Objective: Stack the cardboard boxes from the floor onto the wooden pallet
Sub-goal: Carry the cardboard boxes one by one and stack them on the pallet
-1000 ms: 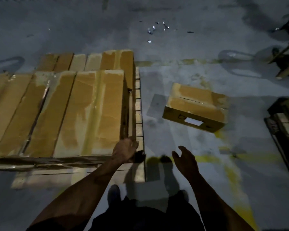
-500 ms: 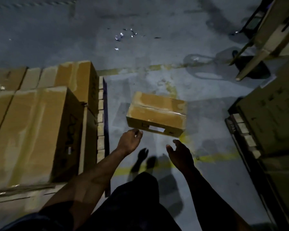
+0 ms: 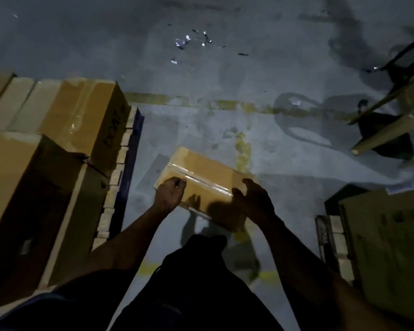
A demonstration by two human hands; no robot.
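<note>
A small taped cardboard box (image 3: 207,172) lies on the grey floor in front of me, just right of the pallet. My left hand (image 3: 169,195) grips its near left corner, fingers curled over the top. At the box's right end, my right hand (image 3: 255,199) has thumb and fingers curled round the edge. The wooden pallet (image 3: 116,180) is on the left and carries large stacked cardboard boxes (image 3: 77,115), whose nearest one (image 3: 26,194) is in shadow.
Another pallet (image 3: 335,237) loaded with dark boxes (image 3: 387,237) stands close on the right. A wooden frame (image 3: 392,115) leans at the upper right. Shiny scraps (image 3: 189,41) lie on the floor further ahead. Faded yellow lines cross the floor.
I have leaned down toward the floor box. Both hands went from hanging open above it to taking hold of its two ends.
</note>
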